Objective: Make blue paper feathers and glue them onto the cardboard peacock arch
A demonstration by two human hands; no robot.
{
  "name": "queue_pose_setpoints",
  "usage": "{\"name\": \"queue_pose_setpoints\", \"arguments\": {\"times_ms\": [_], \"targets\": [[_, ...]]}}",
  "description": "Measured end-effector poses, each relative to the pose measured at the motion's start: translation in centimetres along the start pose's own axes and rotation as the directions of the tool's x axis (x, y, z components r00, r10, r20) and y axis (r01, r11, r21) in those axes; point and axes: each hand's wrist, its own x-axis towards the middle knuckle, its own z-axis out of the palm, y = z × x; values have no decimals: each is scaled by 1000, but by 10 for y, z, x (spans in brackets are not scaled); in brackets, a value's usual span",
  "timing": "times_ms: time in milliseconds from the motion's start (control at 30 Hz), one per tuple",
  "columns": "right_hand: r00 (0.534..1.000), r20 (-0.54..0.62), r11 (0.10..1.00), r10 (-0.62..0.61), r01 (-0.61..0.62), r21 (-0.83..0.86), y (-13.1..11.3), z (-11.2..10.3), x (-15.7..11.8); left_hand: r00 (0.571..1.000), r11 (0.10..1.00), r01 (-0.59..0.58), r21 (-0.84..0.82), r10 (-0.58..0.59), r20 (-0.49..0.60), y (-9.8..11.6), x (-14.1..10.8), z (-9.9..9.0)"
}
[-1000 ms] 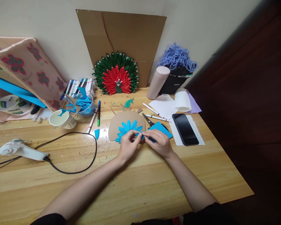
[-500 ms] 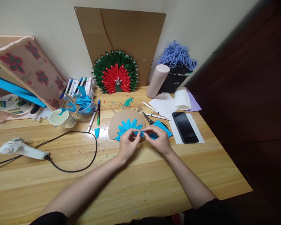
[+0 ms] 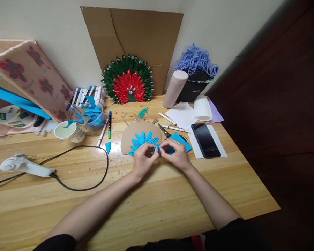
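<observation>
Between my left hand [image 3: 144, 161] and my right hand [image 3: 177, 155], a small piece of blue paper [image 3: 157, 150] is pinched at thumb and fingertips, mostly covered by the fingers. Just behind them lies a rounded cardboard base [image 3: 128, 136] with a fan of pleated blue paper petals [image 3: 144, 138] on it. My left hand hides the near part of this fan. A stack of blue paper [image 3: 181, 141] sits beyond my right hand, partly over a pair of black scissors [image 3: 165, 131].
A white glue gun [image 3: 28, 166] with a looping black cord [image 3: 107, 167] lies at left. Behind stand a paper cup [image 3: 68, 132], a tub of blue scraps [image 3: 95, 118] and a red-green feathered fan [image 3: 131, 82]. A phone [image 3: 206, 140] and pink bottle [image 3: 175, 90] are at right.
Both hands stay in nearly the same place, with the fingertips shifting slightly on the blue paper piece and coming closer together. The whole view has shifted slightly.
</observation>
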Motion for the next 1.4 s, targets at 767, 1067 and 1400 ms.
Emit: {"name": "queue_pose_setpoints", "arguments": {"times_ms": [767, 1067, 1400], "targets": [[910, 11, 882, -414, 404, -243, 6, -8, 0, 910, 754, 399, -521, -258, 324, -1, 11, 0], [998, -30, 990, 60, -55, 132, -2, 0, 2, 933, 800, 352, -486, -260, 247, -5, 8, 1], [966, -24, 921, 257, -237, 310, 1, 3, 1, 960, 884, 275, -379, -228, 165, -1, 4, 4]]}}
